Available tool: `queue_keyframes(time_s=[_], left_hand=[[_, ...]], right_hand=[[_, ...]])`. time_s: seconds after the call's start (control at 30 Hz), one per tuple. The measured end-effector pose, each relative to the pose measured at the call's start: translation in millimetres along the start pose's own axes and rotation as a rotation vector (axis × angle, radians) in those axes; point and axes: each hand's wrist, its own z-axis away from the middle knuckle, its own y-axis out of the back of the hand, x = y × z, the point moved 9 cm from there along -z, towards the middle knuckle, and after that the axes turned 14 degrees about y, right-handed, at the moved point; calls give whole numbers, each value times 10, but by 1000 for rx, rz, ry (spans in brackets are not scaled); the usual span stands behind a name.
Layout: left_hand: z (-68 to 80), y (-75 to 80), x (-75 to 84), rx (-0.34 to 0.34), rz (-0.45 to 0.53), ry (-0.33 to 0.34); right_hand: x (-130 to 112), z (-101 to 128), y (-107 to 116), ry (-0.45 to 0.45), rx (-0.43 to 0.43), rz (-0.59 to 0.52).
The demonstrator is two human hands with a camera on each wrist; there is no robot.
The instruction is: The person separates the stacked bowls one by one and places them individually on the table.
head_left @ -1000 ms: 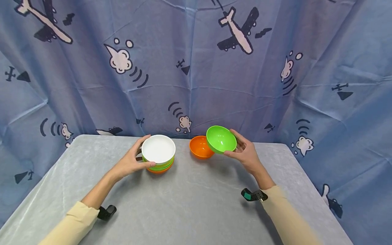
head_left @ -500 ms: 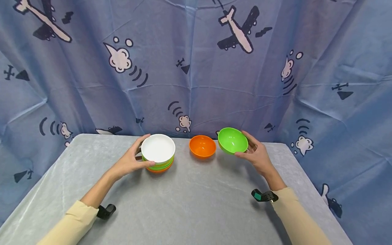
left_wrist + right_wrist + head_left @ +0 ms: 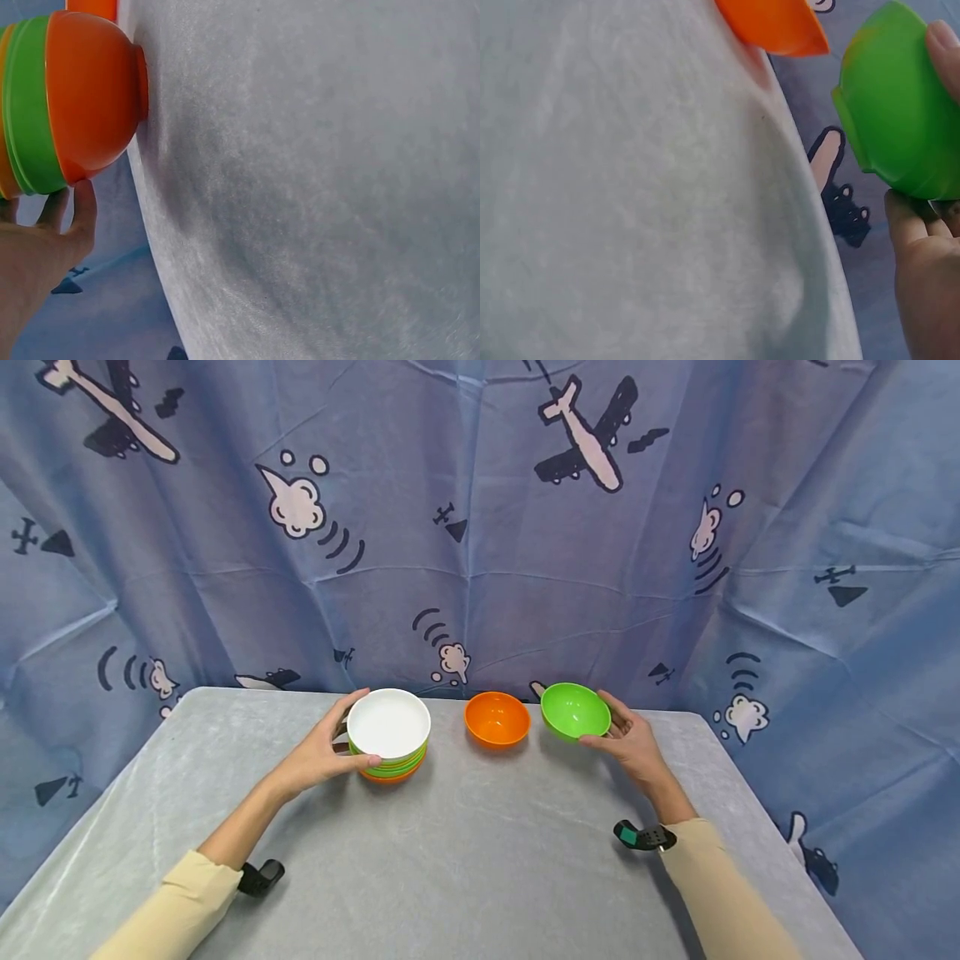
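Observation:
My left hand [image 3: 327,750] grips a stack of nested bowls [image 3: 392,768], thumb on the near side and fingers round the far left. A white bowl [image 3: 388,724] tops it. In the left wrist view, green bowl rims [image 3: 34,105] sit above the bottom orange bowl [image 3: 94,90], whose foot is at the table. My right hand [image 3: 633,743] holds a single green bowl [image 3: 575,712] by its right side, thumb at the near rim. That bowl is tipped slightly toward me. Between the hands, a separate orange bowl [image 3: 497,720] stands upright, just left of the green one.
A grey cloth-covered table [image 3: 480,860] spreads in front of me, its back edge close behind the bowls. Behind it hangs a blue curtain [image 3: 480,527] with printed planes and clouds. Dark bands [image 3: 645,836] are worn on both wrists.
My right hand has carried the green bowl rightward and a little lower, from overlapping the orange bowl to beside it. The left hand and its stack stay put.

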Motion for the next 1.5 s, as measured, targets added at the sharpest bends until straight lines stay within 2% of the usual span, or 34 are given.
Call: queue_keyframes(time_s=[0.3,0.73,1.03,1.17,1.3,1.5], left_hand=[[-5,-16,7,-8,-4,-5],[-11,-13,1,-10,1,-24],[-25,-12,-19,-9,7,-22],[-35,-11,-22,-7,6,-19],[-40,-10,-29,-5,6,-18],[-35,-16,-28,3,11,-16]], right_hand=[[249,-7,7,-71,14,72],[349,23,-33,-91,0,32],[351,32,-52,-85,-53,87],[177,14,-39,-41,-59,105],[15,-38,54,37,24,149],[-147,-98,186,174,227,282]])
